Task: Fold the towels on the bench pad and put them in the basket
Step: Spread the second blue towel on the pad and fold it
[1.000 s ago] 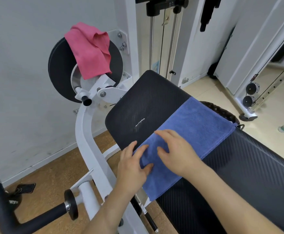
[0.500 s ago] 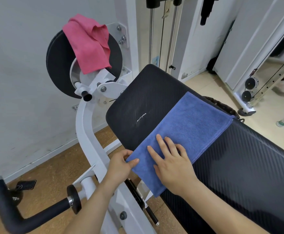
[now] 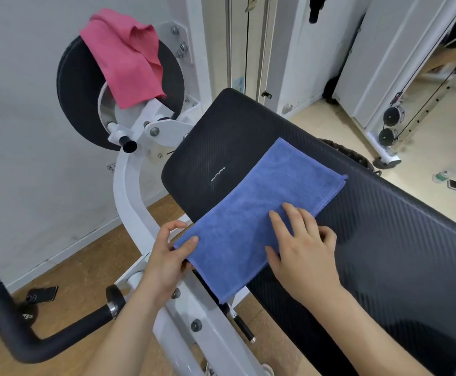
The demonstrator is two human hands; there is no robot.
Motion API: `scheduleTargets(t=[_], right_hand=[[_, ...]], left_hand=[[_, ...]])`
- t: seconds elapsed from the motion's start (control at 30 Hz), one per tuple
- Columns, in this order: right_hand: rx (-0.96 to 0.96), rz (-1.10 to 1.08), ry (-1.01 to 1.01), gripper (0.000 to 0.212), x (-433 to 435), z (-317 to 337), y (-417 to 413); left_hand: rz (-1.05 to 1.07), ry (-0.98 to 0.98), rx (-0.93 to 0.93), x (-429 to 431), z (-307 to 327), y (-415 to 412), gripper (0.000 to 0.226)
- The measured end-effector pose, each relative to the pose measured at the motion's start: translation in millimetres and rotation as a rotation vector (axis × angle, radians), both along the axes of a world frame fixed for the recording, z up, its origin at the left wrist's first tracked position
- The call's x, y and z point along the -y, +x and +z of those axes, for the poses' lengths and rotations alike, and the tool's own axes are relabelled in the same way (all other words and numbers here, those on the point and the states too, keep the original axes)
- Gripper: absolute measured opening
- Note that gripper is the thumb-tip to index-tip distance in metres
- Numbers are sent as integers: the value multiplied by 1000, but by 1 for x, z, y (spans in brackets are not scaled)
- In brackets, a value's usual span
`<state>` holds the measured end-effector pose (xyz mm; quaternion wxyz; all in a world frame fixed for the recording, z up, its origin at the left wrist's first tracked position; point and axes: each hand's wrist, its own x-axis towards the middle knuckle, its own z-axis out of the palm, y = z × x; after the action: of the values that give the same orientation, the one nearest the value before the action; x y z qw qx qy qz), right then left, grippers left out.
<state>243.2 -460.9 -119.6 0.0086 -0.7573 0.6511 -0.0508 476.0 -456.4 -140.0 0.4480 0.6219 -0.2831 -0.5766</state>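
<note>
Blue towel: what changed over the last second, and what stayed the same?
The left hand slid off the top of the blue towel to its near left corner and now pinches it, thumb on top. The right hand shifted away from it and presses flat. The towel stays folded on the bench pad; the pink towel has not moved.

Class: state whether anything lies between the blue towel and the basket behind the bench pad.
Nothing visible does: only bare bench pad separates the blue towel from the basket, whose rim shows past the pad's far edge.
</note>
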Motion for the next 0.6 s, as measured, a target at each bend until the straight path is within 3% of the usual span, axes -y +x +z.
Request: scheduleTargets(t=[0.13, 0.23, 0.43, 0.5, 0.6], right_hand=[[246, 63, 95, 81, -28, 9, 38], [276, 45, 196, 99, -48, 7, 79], [491, -22, 134, 74, -32, 6, 92], [554, -4, 162, 63, -24, 12, 81], [641, -7, 212, 52, -11, 24, 66]], left_hand=[[16, -82, -178, -4, 27, -7, 30], [37, -106, -224, -2, 40, -14, 29], [-59, -92, -186, 6, 57, -11, 36], [-212, -173, 108, 5, 54, -1, 54], [-475, -501, 1063, 4, 43, 4, 83]])
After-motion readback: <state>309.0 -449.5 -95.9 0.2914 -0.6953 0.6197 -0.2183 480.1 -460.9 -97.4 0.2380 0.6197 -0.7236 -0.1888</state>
